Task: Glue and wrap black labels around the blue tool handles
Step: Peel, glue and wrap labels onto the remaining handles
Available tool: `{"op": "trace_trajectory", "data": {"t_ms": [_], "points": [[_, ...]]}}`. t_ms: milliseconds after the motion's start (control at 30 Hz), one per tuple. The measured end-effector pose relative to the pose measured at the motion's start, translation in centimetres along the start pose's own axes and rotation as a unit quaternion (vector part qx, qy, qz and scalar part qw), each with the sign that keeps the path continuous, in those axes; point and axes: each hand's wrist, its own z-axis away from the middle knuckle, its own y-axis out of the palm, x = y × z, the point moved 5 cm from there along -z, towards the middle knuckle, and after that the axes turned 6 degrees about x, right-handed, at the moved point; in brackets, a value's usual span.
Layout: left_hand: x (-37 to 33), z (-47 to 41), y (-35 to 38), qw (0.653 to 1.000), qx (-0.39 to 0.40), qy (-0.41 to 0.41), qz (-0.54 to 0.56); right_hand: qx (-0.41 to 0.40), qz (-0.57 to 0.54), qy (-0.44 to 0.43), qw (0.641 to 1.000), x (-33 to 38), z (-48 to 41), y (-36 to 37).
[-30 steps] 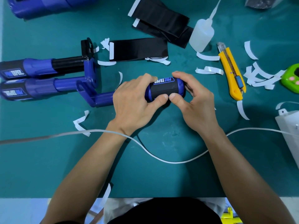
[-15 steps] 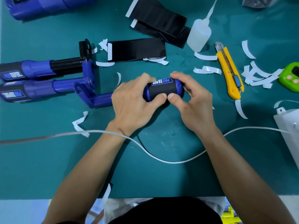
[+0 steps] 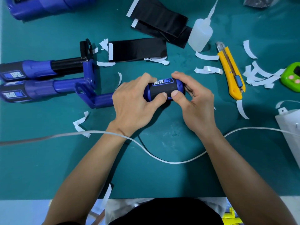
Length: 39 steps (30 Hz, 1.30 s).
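Note:
A blue tool handle lies across the middle of the green mat, wrapped in a black label printed PRO TAPER. My left hand grips the handle from the left, thumb pressed on the label's near edge. My right hand holds its right end, thumb beside the left thumb. The tool's blue shaft runs out to the left. Loose black labels lie behind; a further stack of labels sits at the back. A glue bottle stands at the back right.
Two labelled blue tools lie at the left, another blue tool at the top left. A yellow utility knife, white backing strips, a green gadget and a white box are at the right. A white cable crosses near my wrists.
Both thumbs have slid closer together along the label's near edge. The handle has stayed in place.

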Motion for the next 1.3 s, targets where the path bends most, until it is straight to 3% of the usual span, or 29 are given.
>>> {"op": "trace_trajectory", "data": {"t_ms": [300, 600, 1300], "points": [[0.1, 0.1, 0.0, 1.0, -0.001, 0.006, 0.005, -0.016, -0.036, 0.015, 0.999, 0.3, 0.1, 0.3], [-0.1, 0.1, -0.1, 1.0, 0.003, -0.002, 0.002, -0.032, 0.057, -0.014, 0.998, 0.8, 0.3, 0.5], [0.3, 0.4, -0.2, 0.999, 0.008, 0.033, -0.005, -0.04, 0.087, -0.011, 0.995, 1.3, 0.6, 0.7]]}}
